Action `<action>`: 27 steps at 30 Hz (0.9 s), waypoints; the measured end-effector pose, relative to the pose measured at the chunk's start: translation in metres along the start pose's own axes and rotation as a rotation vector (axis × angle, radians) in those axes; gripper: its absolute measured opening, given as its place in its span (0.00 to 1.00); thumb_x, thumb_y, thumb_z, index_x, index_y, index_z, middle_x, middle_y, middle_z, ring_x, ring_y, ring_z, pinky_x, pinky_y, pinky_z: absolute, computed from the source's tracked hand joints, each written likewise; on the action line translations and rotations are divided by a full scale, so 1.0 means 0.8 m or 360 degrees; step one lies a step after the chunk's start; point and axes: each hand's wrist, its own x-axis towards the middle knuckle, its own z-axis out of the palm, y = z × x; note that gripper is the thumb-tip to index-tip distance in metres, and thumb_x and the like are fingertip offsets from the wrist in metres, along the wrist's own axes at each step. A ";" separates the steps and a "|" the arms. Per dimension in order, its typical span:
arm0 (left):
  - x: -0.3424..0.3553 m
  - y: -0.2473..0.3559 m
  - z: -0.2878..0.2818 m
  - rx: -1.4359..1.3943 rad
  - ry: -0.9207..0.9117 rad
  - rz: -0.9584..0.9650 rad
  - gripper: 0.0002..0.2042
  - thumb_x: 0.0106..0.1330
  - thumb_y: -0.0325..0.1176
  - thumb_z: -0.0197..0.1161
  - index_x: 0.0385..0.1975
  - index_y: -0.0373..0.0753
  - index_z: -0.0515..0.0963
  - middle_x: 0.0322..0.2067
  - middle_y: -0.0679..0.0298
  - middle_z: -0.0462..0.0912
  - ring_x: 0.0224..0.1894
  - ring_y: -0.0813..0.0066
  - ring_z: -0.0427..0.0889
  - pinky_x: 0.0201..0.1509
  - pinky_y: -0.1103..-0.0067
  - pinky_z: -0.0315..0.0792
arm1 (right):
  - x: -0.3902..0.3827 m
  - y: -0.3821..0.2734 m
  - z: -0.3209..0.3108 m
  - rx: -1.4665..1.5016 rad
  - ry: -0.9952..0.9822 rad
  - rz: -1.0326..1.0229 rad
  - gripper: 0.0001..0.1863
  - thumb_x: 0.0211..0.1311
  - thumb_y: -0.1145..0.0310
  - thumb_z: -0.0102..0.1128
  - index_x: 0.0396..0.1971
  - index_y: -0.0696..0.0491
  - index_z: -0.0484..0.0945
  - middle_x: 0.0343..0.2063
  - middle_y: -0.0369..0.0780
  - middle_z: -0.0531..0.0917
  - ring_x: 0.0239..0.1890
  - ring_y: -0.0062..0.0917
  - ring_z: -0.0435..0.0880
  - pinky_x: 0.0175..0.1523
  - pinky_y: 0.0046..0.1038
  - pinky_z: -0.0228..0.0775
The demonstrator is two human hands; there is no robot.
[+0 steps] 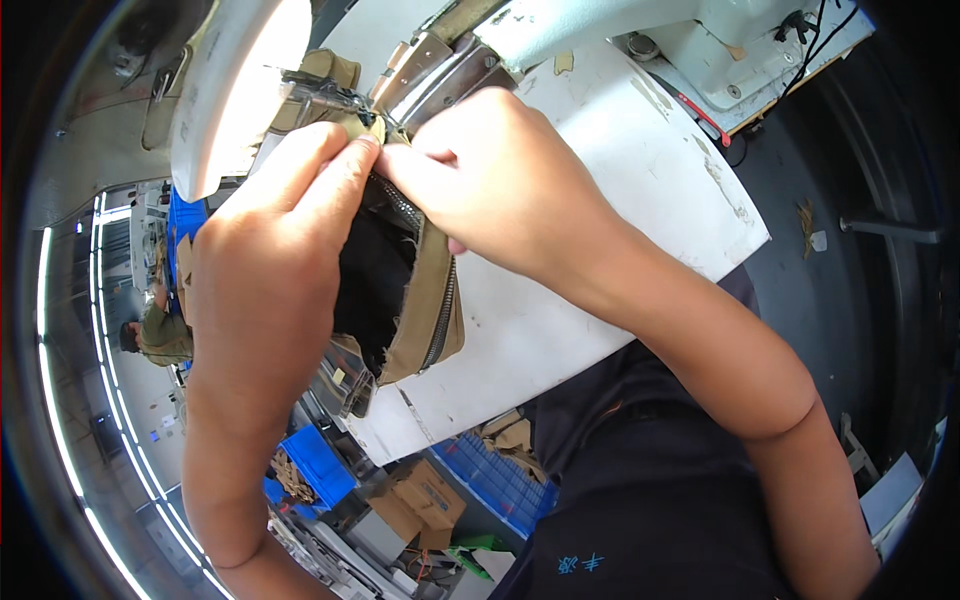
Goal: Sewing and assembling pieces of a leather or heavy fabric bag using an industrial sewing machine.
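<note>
A khaki fabric pouch (428, 310) with a dark zipper (440, 320) and a black lining (370, 270) hangs over the front of the white table. Its upper edge lies by the metal foot (335, 95) of a sewing machine (600, 35). My left hand (275, 230) pinches the fabric edge there between thumb and fingers. Close beside it, my right hand (500, 175) is closed on the same edge, its thumb almost touching the left one. A small yellowish piece shows at the fingertips. The needle itself cannot be made out.
A bright white lamp (240, 100) hangs close at upper left. The white table (680, 190) has chipped edges; a red-handled tool (705, 120) lies by the machine's base. Below are a blue bin (318, 470), a cardboard box (425, 500) and a blue crate (490, 480). Another person (160, 330) works far left.
</note>
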 end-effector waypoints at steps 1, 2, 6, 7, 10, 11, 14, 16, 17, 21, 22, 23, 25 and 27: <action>0.002 0.002 0.001 -0.0070 0.0015 -0.0016 0.13 0.66 0.16 0.62 0.48 0.31 0.85 0.47 0.50 0.87 0.44 0.52 0.88 0.50 0.70 0.81 | -0.004 0.000 -0.003 -0.0019 -0.0058 0.0046 0.23 0.72 0.62 0.62 0.16 0.58 0.75 0.12 0.36 0.76 0.16 0.20 0.80 0.25 0.25 0.71; 0.004 0.002 0.003 -0.0141 0.0029 -0.0032 0.12 0.67 0.17 0.62 0.48 0.31 0.85 0.46 0.50 0.87 0.44 0.53 0.88 0.50 0.71 0.81 | -0.003 0.002 -0.003 -0.0012 -0.0058 0.0040 0.23 0.72 0.62 0.62 0.16 0.58 0.75 0.12 0.36 0.76 0.16 0.20 0.80 0.25 0.25 0.71; 0.009 0.004 0.000 -0.0181 0.0000 -0.0137 0.09 0.69 0.18 0.63 0.47 0.29 0.85 0.43 0.52 0.88 0.41 0.56 0.89 0.48 0.72 0.80 | -0.001 0.002 0.001 0.0053 0.0055 -0.0053 0.20 0.67 0.65 0.62 0.17 0.61 0.77 0.15 0.45 0.78 0.19 0.35 0.81 0.27 0.34 0.72; 0.011 0.006 0.001 -0.0174 -0.0005 -0.0134 0.09 0.69 0.18 0.63 0.47 0.29 0.85 0.43 0.52 0.88 0.41 0.56 0.89 0.48 0.72 0.80 | 0.000 0.001 0.001 0.0101 0.0084 -0.0042 0.17 0.63 0.68 0.63 0.18 0.63 0.78 0.17 0.54 0.79 0.22 0.50 0.82 0.30 0.42 0.72; 0.013 0.014 0.004 -0.0303 0.0022 -0.0228 0.09 0.71 0.20 0.62 0.46 0.29 0.85 0.43 0.52 0.89 0.39 0.59 0.89 0.46 0.73 0.80 | 0.002 0.000 -0.001 0.0111 0.0071 -0.0087 0.17 0.62 0.69 0.63 0.17 0.63 0.77 0.16 0.53 0.79 0.22 0.50 0.81 0.30 0.42 0.72; 0.013 0.017 0.004 -0.0316 0.0049 -0.0280 0.08 0.71 0.21 0.62 0.46 0.29 0.85 0.42 0.52 0.89 0.38 0.60 0.89 0.46 0.74 0.79 | 0.003 -0.001 -0.002 0.0119 0.0071 -0.0087 0.17 0.62 0.69 0.63 0.17 0.63 0.77 0.16 0.53 0.79 0.22 0.50 0.81 0.30 0.42 0.72; 0.015 0.025 0.006 -0.0329 0.0109 -0.0356 0.08 0.72 0.23 0.61 0.44 0.29 0.86 0.39 0.49 0.88 0.38 0.54 0.88 0.44 0.70 0.78 | 0.005 0.000 -0.004 0.0157 0.0057 -0.0086 0.17 0.61 0.69 0.63 0.16 0.63 0.76 0.15 0.53 0.78 0.22 0.50 0.81 0.30 0.42 0.71; 0.018 0.031 0.007 -0.0330 0.0142 -0.0383 0.09 0.73 0.25 0.59 0.42 0.29 0.85 0.36 0.47 0.86 0.38 0.48 0.86 0.42 0.66 0.78 | 0.008 0.005 -0.003 0.0127 0.0052 -0.0153 0.21 0.68 0.65 0.63 0.15 0.59 0.74 0.11 0.37 0.75 0.16 0.18 0.79 0.25 0.25 0.69; 0.020 0.036 0.006 -0.0311 0.0134 -0.0470 0.09 0.73 0.26 0.60 0.42 0.29 0.86 0.36 0.46 0.86 0.37 0.48 0.87 0.42 0.65 0.78 | 0.007 0.005 -0.007 0.0131 0.0057 -0.0154 0.21 0.68 0.65 0.63 0.15 0.59 0.74 0.11 0.37 0.75 0.16 0.18 0.79 0.25 0.25 0.69; 0.023 0.056 0.015 -0.0347 0.0226 -0.0850 0.08 0.71 0.27 0.66 0.44 0.30 0.87 0.37 0.50 0.90 0.38 0.62 0.90 0.47 0.74 0.78 | -0.001 -0.004 -0.021 -0.0033 -0.0067 -0.0012 0.18 0.63 0.66 0.62 0.17 0.61 0.75 0.14 0.48 0.76 0.19 0.37 0.77 0.29 0.38 0.69; 0.023 0.061 0.016 -0.0343 0.0229 -0.0841 0.08 0.71 0.27 0.66 0.44 0.30 0.87 0.37 0.50 0.90 0.38 0.62 0.90 0.47 0.74 0.78 | -0.005 -0.007 -0.023 -0.0005 -0.0064 0.0006 0.17 0.61 0.67 0.61 0.16 0.62 0.76 0.17 0.55 0.77 0.23 0.53 0.80 0.32 0.46 0.72; 0.023 0.066 0.019 -0.0307 0.0282 -0.0901 0.08 0.71 0.27 0.66 0.44 0.30 0.87 0.38 0.50 0.90 0.38 0.63 0.90 0.47 0.74 0.79 | -0.009 -0.006 -0.023 -0.0048 -0.0069 -0.0004 0.15 0.62 0.68 0.60 0.18 0.62 0.78 0.18 0.56 0.78 0.23 0.54 0.80 0.33 0.47 0.73; 0.022 0.077 0.024 -0.0177 0.0344 -0.0958 0.08 0.71 0.26 0.66 0.44 0.30 0.87 0.38 0.49 0.90 0.38 0.63 0.90 0.48 0.73 0.79 | -0.016 -0.009 -0.027 -0.0049 -0.0103 0.0026 0.15 0.62 0.68 0.59 0.19 0.62 0.78 0.18 0.56 0.78 0.23 0.54 0.80 0.33 0.47 0.73; 0.026 0.089 0.030 -0.0141 0.0369 -0.1001 0.09 0.72 0.28 0.64 0.45 0.30 0.87 0.37 0.49 0.89 0.36 0.63 0.89 0.46 0.72 0.78 | -0.017 -0.008 -0.033 -0.0046 -0.0174 0.0053 0.14 0.63 0.69 0.57 0.21 0.63 0.79 0.20 0.56 0.79 0.25 0.54 0.81 0.34 0.48 0.73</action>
